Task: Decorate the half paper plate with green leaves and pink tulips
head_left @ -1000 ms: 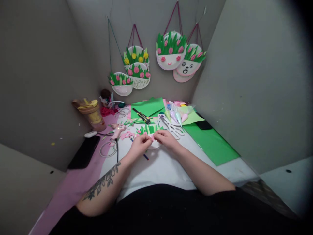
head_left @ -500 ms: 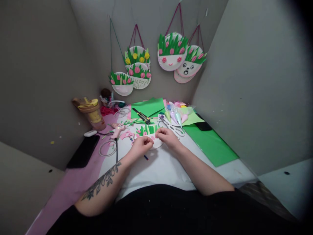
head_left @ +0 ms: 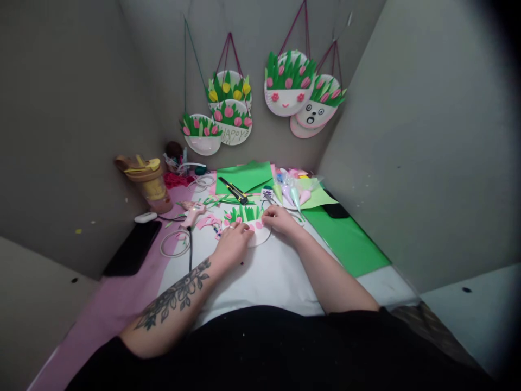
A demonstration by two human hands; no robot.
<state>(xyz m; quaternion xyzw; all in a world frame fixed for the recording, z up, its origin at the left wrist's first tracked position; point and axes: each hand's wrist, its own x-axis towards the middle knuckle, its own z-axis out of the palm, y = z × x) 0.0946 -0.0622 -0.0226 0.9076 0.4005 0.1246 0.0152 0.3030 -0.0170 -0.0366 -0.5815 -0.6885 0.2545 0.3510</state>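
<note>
A left hand (head_left: 235,244) rested, fingers loosely spread, on a paper plate (head_left: 258,239) atop the worktop (head_left: 264,282); the right hand (head_left: 280,219) bunched its fingertips at the rim, grip unclear, partly blocking scissors (head_left: 300,218). A glue gun (head_left: 194,215) sat left, a cutter (head_left: 233,190) beyond.

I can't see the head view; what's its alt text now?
A person's left hand touches a white plate decorated with green leaves and pink shapes, right hand near its edge; similar plates hang on the wall behind.
</note>
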